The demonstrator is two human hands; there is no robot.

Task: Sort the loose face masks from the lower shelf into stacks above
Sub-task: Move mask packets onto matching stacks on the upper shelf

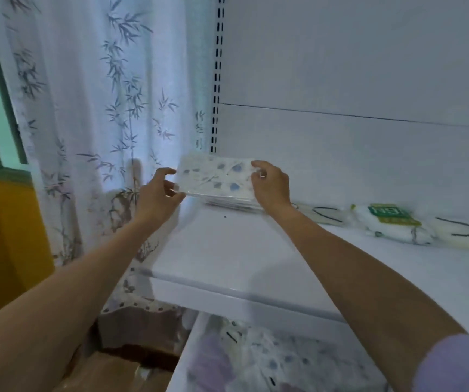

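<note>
Lying nearest, at 6 o'clock, loose masks (278,360) heap on the lower shelf (188,349). They are blurred and cut off by the frame, so their number cannot be told. Above them the upper shelf (227,250) runs toward 12 o'clock.

Over its far left part both hands hold one mask (216,176) flat. The left hand (158,193) pinches its left corner with thumb and curled fingers, and the right hand (271,183) grips its right edge. The mask hovers just above a low stack (233,203), whose right end the right hand hides.

The step in hand looks like laying this mask onto its matching stack. The next move calls for squaring its edges with the pile, lowering it and letting go, then going back down for another.

At 3 o'clock lie looped masks (326,215) and a green-labelled pack (391,219); its print is unreadable. Whether the mask already touches the stack cannot be told.
</note>
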